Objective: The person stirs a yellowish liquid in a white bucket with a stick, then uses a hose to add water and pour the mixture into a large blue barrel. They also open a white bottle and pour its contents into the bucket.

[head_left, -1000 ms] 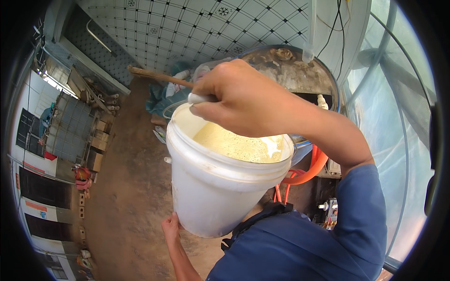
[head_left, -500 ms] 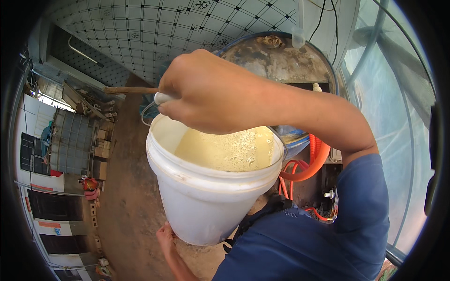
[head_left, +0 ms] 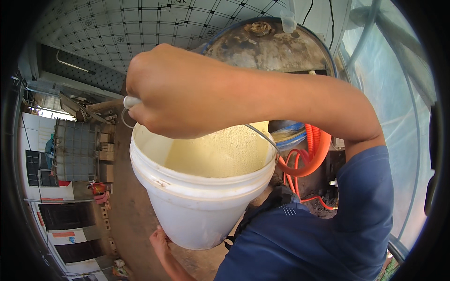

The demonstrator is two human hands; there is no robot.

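A tall white plastic bucket hangs tilted in front of me, with frothy pale yellow liquid inside. My right hand is closed round the white grip of its wire handle, and my forearm crosses above the opening. Low on the bucket's left side, my left hand grips the bottom edge; some of its fingers are hidden. Left of my right hand shows a brown stick-like piece; I cannot tell whether the hand touches it.
Behind the bucket stands a large blue-rimmed drum with a stained top and a clear plastic cup on it. Orange hoses coil at the right. Plastic sheeting forms the right side. A caged tank stands far left.
My right hand and the bucket have shifted left against the drum. The liquid has moved within the bucket. My left hand stays at its bottom edge.
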